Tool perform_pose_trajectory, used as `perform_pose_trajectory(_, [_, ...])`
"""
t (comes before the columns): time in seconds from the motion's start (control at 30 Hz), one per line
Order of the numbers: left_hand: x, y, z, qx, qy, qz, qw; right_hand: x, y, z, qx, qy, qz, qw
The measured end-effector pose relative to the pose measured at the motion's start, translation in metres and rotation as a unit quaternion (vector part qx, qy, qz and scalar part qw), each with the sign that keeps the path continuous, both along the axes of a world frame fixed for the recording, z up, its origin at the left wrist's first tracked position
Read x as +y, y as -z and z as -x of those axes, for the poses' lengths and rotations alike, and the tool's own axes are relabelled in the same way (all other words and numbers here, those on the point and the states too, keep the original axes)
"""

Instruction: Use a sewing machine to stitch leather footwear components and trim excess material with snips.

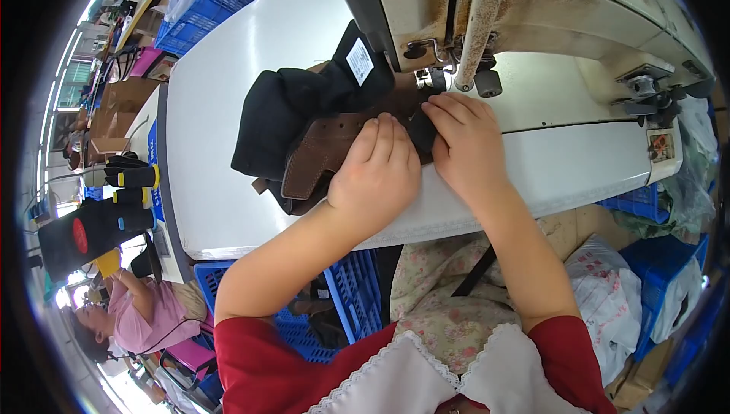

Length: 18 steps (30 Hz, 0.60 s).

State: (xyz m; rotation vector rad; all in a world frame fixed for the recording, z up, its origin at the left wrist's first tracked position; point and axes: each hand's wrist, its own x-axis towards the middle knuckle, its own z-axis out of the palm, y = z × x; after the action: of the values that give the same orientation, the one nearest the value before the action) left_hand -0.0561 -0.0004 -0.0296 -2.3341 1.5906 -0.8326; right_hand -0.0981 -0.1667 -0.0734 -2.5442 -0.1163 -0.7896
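White collar [389, 377]; left hand [378, 173] and right hand [469, 144] on brown-and-black workpiece [318, 157], grip beneath indiscernible; slippage could carry fingertips [430, 106] under presser foot [430, 79].

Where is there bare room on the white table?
Left of the black-and-brown workpiece, across the white table to its rim; also right of the right hand, below the sewing machine's arm. Crowded: beneath the machine's head, where the left hand touches the workpiece.
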Motion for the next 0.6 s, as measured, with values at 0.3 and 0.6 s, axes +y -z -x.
perform_pose_trajectory(0.3, [-0.003, -0.006, 0.008, 0.020, -0.046, -0.012, 0.999, -0.001, -0.002, 0.000, 0.013, -0.017, -0.015, 1.000])
perform_pose_trajectory(0.6, [0.020, -0.084, 0.028, 0.163, 0.010, -0.039, 0.986, -0.001, -0.003, 0.002, 0.003, -0.009, -0.026, 1.000])
